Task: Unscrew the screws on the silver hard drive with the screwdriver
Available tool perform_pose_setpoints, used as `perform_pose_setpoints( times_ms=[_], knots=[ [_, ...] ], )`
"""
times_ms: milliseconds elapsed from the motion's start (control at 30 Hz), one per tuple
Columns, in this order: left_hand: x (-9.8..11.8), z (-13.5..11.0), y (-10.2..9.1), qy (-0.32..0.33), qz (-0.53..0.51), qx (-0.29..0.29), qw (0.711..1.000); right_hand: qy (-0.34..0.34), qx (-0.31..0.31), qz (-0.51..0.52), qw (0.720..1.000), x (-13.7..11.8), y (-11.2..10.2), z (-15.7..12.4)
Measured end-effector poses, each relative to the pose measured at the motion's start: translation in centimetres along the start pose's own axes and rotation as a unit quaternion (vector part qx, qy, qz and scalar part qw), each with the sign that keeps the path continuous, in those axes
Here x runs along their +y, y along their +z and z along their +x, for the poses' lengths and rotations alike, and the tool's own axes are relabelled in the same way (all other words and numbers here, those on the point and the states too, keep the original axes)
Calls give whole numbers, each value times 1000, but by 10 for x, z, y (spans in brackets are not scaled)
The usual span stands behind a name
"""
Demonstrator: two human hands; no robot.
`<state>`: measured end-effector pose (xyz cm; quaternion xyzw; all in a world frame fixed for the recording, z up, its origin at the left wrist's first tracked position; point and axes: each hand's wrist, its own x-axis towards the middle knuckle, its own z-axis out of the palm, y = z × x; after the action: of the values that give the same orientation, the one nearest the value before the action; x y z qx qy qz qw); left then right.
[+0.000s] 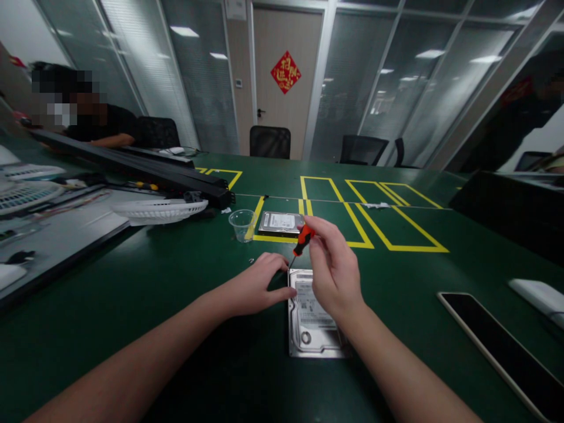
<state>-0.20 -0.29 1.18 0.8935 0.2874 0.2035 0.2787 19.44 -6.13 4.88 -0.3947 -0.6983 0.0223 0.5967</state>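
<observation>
A silver hard drive [315, 338] with a printed label lies flat on the green table in front of me. My left hand [258, 288] grips its left edge, the thumb resting on the top face and the fingers by the upper-left corner. Held in my right hand [337, 267] is a red and black screwdriver [304, 238], tilted, its shaft pointing down to that same corner. The tip meets the drive close to my left fingertips; whether it sits in a screw is too small to tell. My right hand covers the drive's upper-right part.
Beyond the hands are a second hard drive [281, 222] and a clear plastic cup [242, 226]. Tiny metal bits [251, 260] lie nearby. A phone [497, 346] is at right, a white fan grille [161, 210] and black bars [176, 173] at left. A person [110, 126] sits far left.
</observation>
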Motion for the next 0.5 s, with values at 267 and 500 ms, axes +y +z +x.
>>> perform_pose_setpoints(
  times_ms=[267, 500],
  knots=[
    [2, 0, -1, -8, 2, -7, 1000, -27, 31, -55, 998, 1, 2, 3],
    [0, 0, 0, -2, 1, -4, 1000, -10, 13, -29, 999, -1, -1, 1]
  ],
)
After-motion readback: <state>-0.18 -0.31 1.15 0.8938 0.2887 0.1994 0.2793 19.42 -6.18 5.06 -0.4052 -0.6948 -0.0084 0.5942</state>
